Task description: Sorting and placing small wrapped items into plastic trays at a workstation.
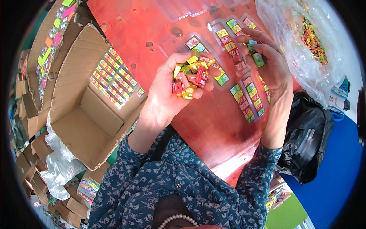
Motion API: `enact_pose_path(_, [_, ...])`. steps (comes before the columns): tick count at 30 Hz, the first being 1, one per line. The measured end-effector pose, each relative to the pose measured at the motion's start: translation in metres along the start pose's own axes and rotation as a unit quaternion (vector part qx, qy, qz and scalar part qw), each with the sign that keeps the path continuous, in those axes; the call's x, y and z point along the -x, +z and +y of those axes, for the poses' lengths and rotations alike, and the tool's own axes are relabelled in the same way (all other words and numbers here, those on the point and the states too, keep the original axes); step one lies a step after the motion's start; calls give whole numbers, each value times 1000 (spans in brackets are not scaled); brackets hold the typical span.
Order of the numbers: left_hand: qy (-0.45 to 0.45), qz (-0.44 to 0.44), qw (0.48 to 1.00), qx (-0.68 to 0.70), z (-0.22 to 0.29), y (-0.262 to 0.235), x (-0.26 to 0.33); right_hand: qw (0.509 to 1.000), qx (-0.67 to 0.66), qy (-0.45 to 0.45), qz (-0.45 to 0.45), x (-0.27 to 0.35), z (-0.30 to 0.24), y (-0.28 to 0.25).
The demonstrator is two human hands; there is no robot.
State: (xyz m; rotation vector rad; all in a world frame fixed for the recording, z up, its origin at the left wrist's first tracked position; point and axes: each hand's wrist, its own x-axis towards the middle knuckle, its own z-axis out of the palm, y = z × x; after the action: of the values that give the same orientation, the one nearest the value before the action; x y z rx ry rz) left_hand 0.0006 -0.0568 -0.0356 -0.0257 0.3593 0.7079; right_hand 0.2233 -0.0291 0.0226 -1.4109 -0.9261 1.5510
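My left hand (pixel 162 89) is turned palm up and cupped around a heap of small wrapped sweets (pixel 186 79) in red, yellow, pink and green. To its right, my right hand (pixel 275 63) pinches two green wrapped sweets (pixel 258 60) above clear plastic blister trays. Rows of coloured sweets fill long slots in the nearer tray (pixel 247 100). Farther up, another blister tray (pixel 218 27) has partly filled slots. My left hand covers part of a tray whose sweets (pixel 222 79) show beside my fingers.
The trays lie on a red, worn table (pixel 202 122). An open cardboard box (pixel 82 120) stands left, with filled packs (pixel 114 80) in it. At right are a clear bag (pixel 301 23) of loose sweets (pixel 314 40) and a black plastic bag (pixel 305 141).
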Motion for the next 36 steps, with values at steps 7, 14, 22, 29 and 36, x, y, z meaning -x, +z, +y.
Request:
enact_pose_path(7, [8, 1, 1000, 2, 2, 1, 1, 998, -34, -22, -47, -6, 2, 4])
enact_pose_path(14, [12, 7, 1000, 9, 4, -1, 2, 975, 193, -111, 17, -29, -1, 5])
enact_pose_path(22, [16, -1, 1000, 2, 5, -2, 6, 841, 425, -333, 26, -60, 16, 18])
enact_pose_path(29, [9, -9, 1000, 13, 6, -4, 5, 614, 671, -417, -13, -55, 12, 28])
enact_pose_path(36, [4, -3, 1000, 27, 8, -4, 6, 669, 617, -410, -65, -53, 4, 32])
